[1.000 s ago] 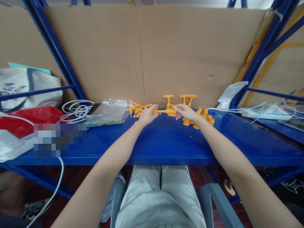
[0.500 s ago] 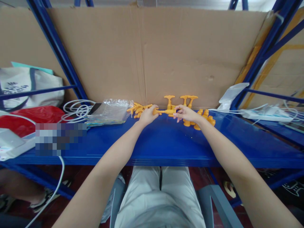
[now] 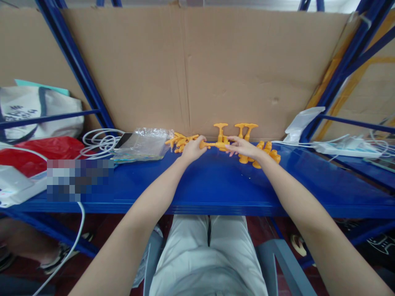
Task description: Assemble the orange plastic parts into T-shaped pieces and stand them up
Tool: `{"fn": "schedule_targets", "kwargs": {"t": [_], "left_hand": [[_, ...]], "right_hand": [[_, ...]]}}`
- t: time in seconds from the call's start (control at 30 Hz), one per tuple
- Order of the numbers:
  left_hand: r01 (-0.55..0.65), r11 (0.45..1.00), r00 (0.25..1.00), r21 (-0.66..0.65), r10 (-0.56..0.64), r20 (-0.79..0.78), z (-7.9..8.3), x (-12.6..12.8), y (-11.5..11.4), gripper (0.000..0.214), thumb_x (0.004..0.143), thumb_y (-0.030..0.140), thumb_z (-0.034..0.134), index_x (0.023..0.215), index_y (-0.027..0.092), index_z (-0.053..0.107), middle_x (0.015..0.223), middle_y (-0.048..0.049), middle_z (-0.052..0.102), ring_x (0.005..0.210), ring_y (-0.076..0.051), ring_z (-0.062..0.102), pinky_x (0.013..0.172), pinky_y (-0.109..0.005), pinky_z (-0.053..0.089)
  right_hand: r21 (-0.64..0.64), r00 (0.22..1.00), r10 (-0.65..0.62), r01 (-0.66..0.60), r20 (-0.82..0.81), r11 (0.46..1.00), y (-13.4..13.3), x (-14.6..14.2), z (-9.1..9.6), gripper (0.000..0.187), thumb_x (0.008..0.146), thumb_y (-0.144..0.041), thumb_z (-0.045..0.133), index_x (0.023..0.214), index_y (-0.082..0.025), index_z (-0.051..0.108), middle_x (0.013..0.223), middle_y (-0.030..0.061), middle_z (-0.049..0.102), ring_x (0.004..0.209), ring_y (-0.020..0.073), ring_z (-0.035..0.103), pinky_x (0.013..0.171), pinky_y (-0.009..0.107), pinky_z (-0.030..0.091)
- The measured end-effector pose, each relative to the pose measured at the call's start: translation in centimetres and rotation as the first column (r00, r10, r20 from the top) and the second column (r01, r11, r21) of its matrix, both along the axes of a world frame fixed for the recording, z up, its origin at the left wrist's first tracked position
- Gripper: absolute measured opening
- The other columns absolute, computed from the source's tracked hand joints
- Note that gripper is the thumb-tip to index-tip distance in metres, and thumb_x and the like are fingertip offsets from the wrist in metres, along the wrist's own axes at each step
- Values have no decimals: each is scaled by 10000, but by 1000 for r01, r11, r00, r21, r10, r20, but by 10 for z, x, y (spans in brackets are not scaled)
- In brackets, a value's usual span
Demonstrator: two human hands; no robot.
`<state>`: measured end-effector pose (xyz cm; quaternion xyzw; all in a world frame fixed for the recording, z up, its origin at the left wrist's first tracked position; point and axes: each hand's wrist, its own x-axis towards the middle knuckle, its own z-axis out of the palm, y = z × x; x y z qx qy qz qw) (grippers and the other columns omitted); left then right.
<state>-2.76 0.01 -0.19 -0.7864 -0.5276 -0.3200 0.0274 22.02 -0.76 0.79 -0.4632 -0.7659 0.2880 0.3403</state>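
Observation:
My left hand is closed round the left end of an orange plastic screw part lying sideways on the blue shelf. My right hand pinches the part's other end, where it meets an orange body piece. Behind them stand three orange T-handled pieces against the cardboard. A small heap of orange screw pieces lies left of my left hand. More orange body pieces lie beside my right wrist.
A cardboard sheet backs the shelf. A clear plastic bag, a phone and coiled white cable lie to the left, with a red bag and white tote. White cables and a power strip sit at right.
Both hands stay on the orange part with only slight finger shifts. The view has drifted a little; feet at the lower left have moved.

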Motion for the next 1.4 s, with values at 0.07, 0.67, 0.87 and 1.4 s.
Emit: {"fn": "schedule_targets", "kwargs": {"t": [0.07,0.67,0.87,1.4], "left_hand": [[-13,1000,1000,-2,13,5,1,0,-1,269,864,287,645,1128,235,633,930,-36,737,887,-228,697,751,-285,486],[26,999,1000,32,-26,-1,-3,0,2,322,861,344,682,1158,235,627,923,-27,738,866,-212,693,725,-264,458],[41,998,999,54,-42,22,-5,-2,7,306,857,346,678,1137,230,638,897,-31,730,838,-219,688,704,-267,455],[100,989,992,111,-108,67,-9,-3,12,314,836,343,695,1125,232,650,912,-28,734,826,-206,683,714,-264,459]], "right_hand": [[8,999,33,-33,-11,999,1,1,-2,518,871,-323,740,1323,-206,513,833,33,753,662,170,718,662,300,594],[-82,997,-67,65,-26,995,-6,-4,7,464,995,-580,480,967,-158,670,798,110,768,656,175,723,685,288,593],[-87,993,-15,5,-118,996,-8,-3,4,495,861,-280,764,1276,-216,503,886,38,775,715,163,738,744,302,597],[-71,987,-48,37,-152,997,-16,-15,10,351,1010,-393,545,718,-203,504,534,3,636,462,113,603,520,217,513]]}}
